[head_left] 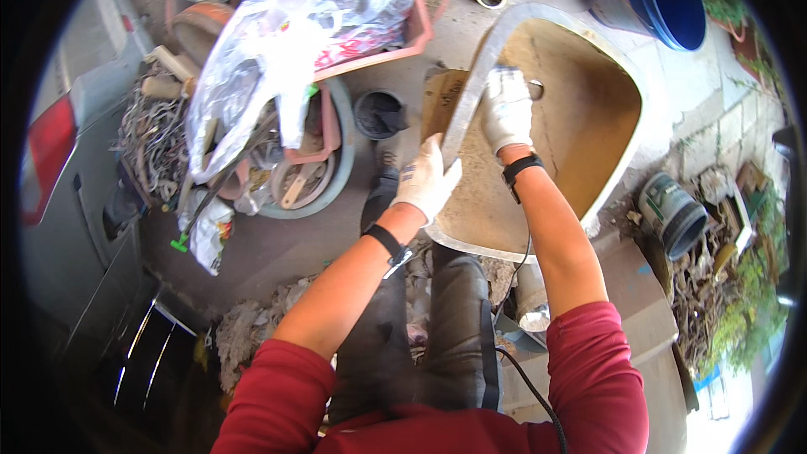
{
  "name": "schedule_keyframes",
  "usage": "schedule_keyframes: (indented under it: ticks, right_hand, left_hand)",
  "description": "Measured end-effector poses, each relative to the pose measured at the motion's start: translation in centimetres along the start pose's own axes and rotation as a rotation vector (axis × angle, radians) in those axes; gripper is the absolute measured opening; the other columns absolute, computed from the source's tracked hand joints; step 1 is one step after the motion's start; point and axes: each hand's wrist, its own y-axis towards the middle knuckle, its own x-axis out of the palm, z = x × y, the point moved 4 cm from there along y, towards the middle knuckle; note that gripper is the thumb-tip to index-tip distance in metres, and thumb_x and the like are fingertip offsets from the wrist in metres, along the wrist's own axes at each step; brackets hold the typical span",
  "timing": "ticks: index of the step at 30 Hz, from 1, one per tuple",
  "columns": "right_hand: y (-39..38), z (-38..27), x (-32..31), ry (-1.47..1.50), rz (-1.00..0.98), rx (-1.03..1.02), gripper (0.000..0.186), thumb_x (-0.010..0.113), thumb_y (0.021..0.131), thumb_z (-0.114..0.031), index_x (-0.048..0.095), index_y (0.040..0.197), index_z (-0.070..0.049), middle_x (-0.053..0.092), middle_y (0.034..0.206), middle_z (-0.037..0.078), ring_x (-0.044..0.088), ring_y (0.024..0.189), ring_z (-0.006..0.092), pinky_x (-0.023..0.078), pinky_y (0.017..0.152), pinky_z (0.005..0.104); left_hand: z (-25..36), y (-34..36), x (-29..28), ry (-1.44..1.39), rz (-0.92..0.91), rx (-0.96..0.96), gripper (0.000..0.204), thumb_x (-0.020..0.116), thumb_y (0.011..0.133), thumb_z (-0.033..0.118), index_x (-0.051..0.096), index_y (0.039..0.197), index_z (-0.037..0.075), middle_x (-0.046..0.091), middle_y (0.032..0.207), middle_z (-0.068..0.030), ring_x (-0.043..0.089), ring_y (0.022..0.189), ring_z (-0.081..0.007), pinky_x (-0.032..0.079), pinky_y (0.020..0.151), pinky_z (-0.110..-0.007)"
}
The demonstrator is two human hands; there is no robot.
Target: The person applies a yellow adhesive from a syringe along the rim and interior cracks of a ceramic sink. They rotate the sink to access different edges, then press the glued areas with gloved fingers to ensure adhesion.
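A large tan basin [580, 76] with rounded corners and a pale rim stands tilted in front of me, its hollow facing up and right. My left hand [427, 181], in a white glove, grips the basin's left rim, thumb on the inner side and fingers toward the outside. Inside the hollow, near the left wall, is my right hand [508, 109], also gloved. Its fingers look curled in, and whatever they may hold is hidden. A drain hole [535, 89] shows beside it. Brown cardboard [440, 99] lies against the basin's outer left side.
To the left, a clear plastic bag [294, 25] covers a pink planter [418, 29], above a round tub [340, 168] of odds and ends. A black pot [380, 114] stands near my foot. Blue bucket [672, 0] at far right; grey bucket [672, 214] nearer. A parked vehicle [84, 202] borders the left.
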Motion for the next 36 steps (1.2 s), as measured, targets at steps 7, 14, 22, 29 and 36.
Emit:
schedule_keyframes:
  ticks: [7,14,22,29,36]
  right_hand:
    - [2.9,8.7,-4.4,-0.434,-0.212,-0.066,0.053,0.054,0.099,-0.015,0.050,0.151,-0.003,0.051,0.158,0.017,0.049,0.145,0.0335,0.039,0.119,0.0524]
    - [4.1,2.8,-0.6,-0.076,-0.336,0.021,0.059,0.054,0.093,-0.013,0.048,0.149,0.006,0.046,0.157,0.030,0.044,0.146,0.0463,0.033,0.124,0.0527]
    - [-0.5,6.1,-2.1,-0.344,-0.362,0.139,0.065,0.057,0.091,-0.011,0.044,0.153,0.004,0.047,0.155,0.032,0.044,0.144,0.0483,0.030,0.124,0.0573]
    - [1.3,9.5,-1.6,-0.244,-0.093,0.320,0.055,0.061,0.086,-0.009,0.056,0.140,-0.001,0.058,0.146,0.022,0.054,0.134,0.0411,0.043,0.114,0.0508]
    - [4.6,3.4,-1.0,-0.181,-0.109,0.252,0.058,0.057,0.092,-0.013,0.051,0.147,0.005,0.049,0.152,0.031,0.044,0.143,0.0476,0.036,0.120,0.0534]
  left_hand:
    - [-0.5,0.3,0.1,0.041,0.020,0.078,0.054,0.067,0.098,0.023,0.046,0.142,-0.001,0.067,0.121,-0.0313,0.067,0.112,-0.0453,0.052,0.098,-0.050]
    - [-0.3,-0.2,0.2,0.101,0.055,0.098,0.056,0.067,0.098,0.027,0.047,0.142,0.000,0.067,0.122,-0.0304,0.067,0.110,-0.0467,0.053,0.096,-0.052]
    - [0.2,0.2,-0.7,0.089,0.027,0.106,0.055,0.066,0.098,0.033,0.048,0.139,0.002,0.066,0.121,-0.0297,0.068,0.106,-0.0464,0.054,0.093,-0.053]
    - [0.2,0.1,-0.2,0.053,0.004,0.051,0.054,0.069,0.097,0.031,0.050,0.137,0.000,0.067,0.122,-0.0287,0.069,0.107,-0.0453,0.055,0.094,-0.051]
    - [0.1,-0.3,0.0,0.118,-0.037,0.037,0.057,0.067,0.099,0.032,0.046,0.141,0.001,0.065,0.125,-0.0306,0.067,0.111,-0.0470,0.053,0.096,-0.052]
